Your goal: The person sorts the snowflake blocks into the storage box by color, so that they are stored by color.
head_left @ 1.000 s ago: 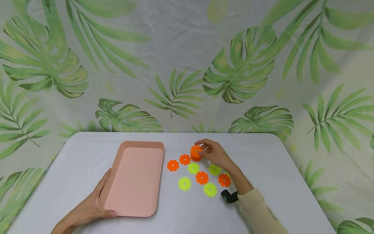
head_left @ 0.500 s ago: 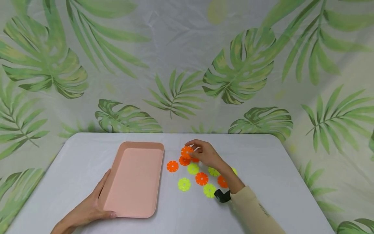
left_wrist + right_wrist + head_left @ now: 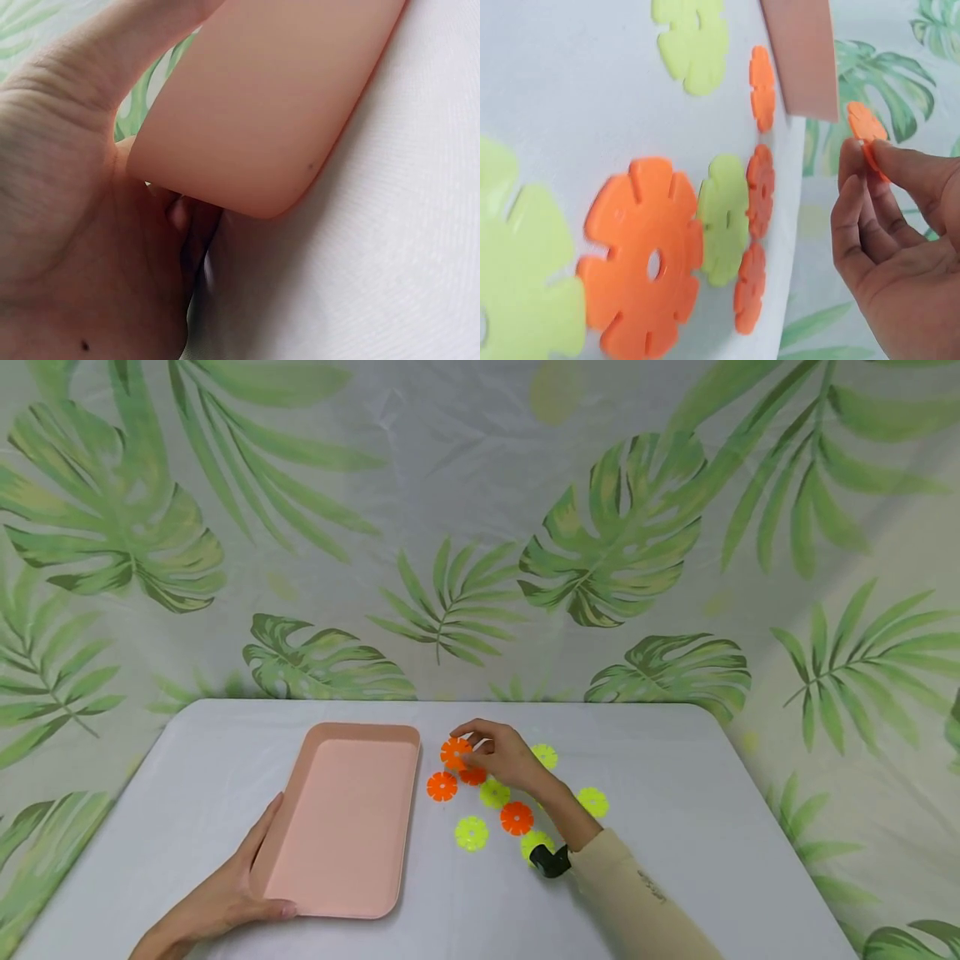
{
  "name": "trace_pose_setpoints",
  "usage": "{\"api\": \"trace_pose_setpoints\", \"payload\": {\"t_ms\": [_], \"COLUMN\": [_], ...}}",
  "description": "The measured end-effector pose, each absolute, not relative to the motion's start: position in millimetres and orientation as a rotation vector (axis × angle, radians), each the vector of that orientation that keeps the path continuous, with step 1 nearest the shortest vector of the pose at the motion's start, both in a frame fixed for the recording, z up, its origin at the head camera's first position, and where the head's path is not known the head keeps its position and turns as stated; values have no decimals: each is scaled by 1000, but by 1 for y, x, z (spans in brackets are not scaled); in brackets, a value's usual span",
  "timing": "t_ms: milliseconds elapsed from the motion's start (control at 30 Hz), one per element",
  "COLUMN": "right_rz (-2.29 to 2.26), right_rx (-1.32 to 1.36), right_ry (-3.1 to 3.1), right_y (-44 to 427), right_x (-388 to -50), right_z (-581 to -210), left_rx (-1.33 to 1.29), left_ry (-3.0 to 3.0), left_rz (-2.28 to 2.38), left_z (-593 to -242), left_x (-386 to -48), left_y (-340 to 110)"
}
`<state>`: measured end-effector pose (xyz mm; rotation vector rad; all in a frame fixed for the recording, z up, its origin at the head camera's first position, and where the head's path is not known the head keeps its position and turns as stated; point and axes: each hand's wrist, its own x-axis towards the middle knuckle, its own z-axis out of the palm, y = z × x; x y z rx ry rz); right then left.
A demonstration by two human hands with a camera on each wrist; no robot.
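My right hand pinches an orange interlocking disc, notched round its rim, between thumb and fingertips. In the right wrist view the raised disc is seen nearly edge-on, apart from those on the table. Below the hand lie more flat discs, among them an orange disc, another orange disc and a yellow-green disc. My left hand holds the near left corner of a pink rectangular tray, its thumb at the near edge and fingers along the left side. The left wrist view shows the tray's outer wall.
The white table ends at a leaf-printed cloth backdrop. Yellow-green discs lie near the right forearm, such as one disc. A black wrist-camera piece juts from the right sleeve, partly covering a disc.
My right hand has moved left toward the tray, carrying the orange disc above the others. A yellow-green disc behind the hand has come into view. The left hand and tray stay put.
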<state>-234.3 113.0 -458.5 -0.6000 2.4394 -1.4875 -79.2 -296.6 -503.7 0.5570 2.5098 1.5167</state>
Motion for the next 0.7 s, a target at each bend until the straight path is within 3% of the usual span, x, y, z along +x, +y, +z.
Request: {"api": "trace_pose_setpoints", "payload": {"t_ms": [700], "right_rz": [-1504], "right_rx": [-631], "right_ry": [2385], "right_y": [69], "right_x": [-238], "right_z": [-457], "left_rx": [521], "left_ry": [2501], "left_rz": [1529], "left_z": [-505], "left_x": [-80], "left_y": [-299]}}
